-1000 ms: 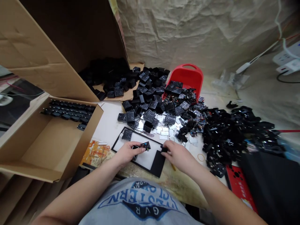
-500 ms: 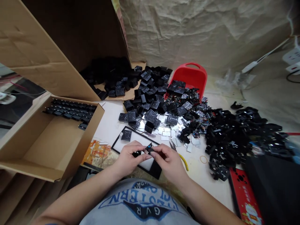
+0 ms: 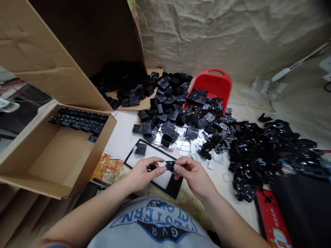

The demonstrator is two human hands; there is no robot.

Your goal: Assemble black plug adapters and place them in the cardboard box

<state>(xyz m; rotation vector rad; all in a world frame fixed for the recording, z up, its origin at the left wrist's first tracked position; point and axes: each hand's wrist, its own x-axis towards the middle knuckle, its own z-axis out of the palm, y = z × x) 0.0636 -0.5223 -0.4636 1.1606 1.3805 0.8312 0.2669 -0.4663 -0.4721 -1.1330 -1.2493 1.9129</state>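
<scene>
Over the black-framed white pad [image 3: 161,181], a small black part [image 3: 170,166] with a bluish glint is pinched between the thumb and fingers of my right hand [image 3: 195,175]. My left hand [image 3: 144,174] is close on the other side, its index finger and thumb tips apart beside the part. Something dark [image 3: 151,168] shows inside the curl of my left hand; what it is cannot be made out. A black square casing [image 3: 140,149] lies at the pad's upper left corner.
An open carton [image 3: 51,162] with rows of black pieces stands left. Black casings [image 3: 168,127] heap beyond the pad, beside white rectangular pieces [image 3: 184,148], circuit boards [image 3: 224,125] and a red scoop [image 3: 213,84]. Black plastic parts [image 3: 258,148] pile up right, near a red box [image 3: 274,217].
My left finger and thumb have parted from the small black part, which now sits in my right hand. My right hand has shifted slightly right and covers the yellow-handled pliers. The view has shifted a little.
</scene>
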